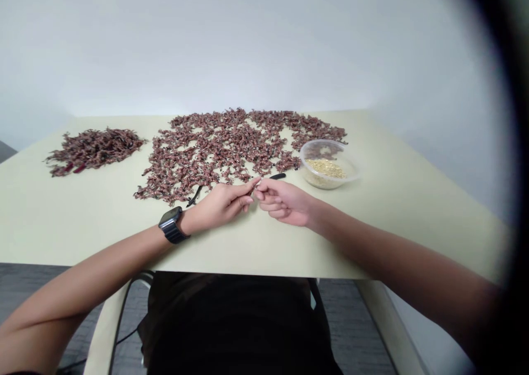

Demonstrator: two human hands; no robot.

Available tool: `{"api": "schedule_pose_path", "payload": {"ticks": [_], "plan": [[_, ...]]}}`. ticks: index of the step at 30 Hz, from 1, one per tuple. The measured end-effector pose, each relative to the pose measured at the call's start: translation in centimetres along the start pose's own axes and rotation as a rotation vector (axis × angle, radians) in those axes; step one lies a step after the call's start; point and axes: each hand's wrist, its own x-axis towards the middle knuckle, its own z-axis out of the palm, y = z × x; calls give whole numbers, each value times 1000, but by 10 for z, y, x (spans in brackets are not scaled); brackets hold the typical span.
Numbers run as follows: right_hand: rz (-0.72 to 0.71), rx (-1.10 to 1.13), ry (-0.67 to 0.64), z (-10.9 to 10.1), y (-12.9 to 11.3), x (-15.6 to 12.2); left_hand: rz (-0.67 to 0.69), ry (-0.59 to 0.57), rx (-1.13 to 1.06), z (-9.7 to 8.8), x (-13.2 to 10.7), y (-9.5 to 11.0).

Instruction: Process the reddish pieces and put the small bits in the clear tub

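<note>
Pressing together the thumb and forefinger of the bare left hand (223,205), pinching a small, thin, reddish-brown sliver (251,193), largely hidden. Holding the fingers of the bare right hand (287,203) curled, thumb against forefinger, touching the left fingertips; not showing whether also gripping anything. Wearing a black, square-faced watch (171,224) on the left wrist. Blocking part of the view of slim black objects (278,176) just behind the hands, not revealing whether joined. Facing a broad, loose spread of shrivelled reddish-brown dried pieces (219,149) across the pale yellow-green tabletop (264,253). Having a round, clear plastic bowl (352,173) of yellowish flakes (328,168) standing near the right hand, partly overlapping the spread's right edge in view. Having a smaller, denser reddish-brown heap (97,149) lying well apart, far left.
</note>
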Motion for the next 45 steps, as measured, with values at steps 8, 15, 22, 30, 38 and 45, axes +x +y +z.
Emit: {"api": "schedule_pose_path", "payload": {"ticks": [8, 15, 22, 30, 38, 45], "plan": [[-721, -1163, 377, -1, 5, -5, -231, -23, -258, -2, 0, 10], [-831, -1592, 358, -11, 7, -5, -243, -76, -472, -5, 2, 11], [-783, -1586, 298, -14, 9, -4, -223, -109, -612, 0, 2, 6], [-730, -1322, 378, -3, 10, -1, -214, -82, -569, 2, 1, 4], [-723, -1445, 335, -9, 11, -2, -218, -88, -579, 1, 1, 5], [-728, -1375, 352, -6, 12, -1, -218, -92, -535, 2, 0, 4]]}}
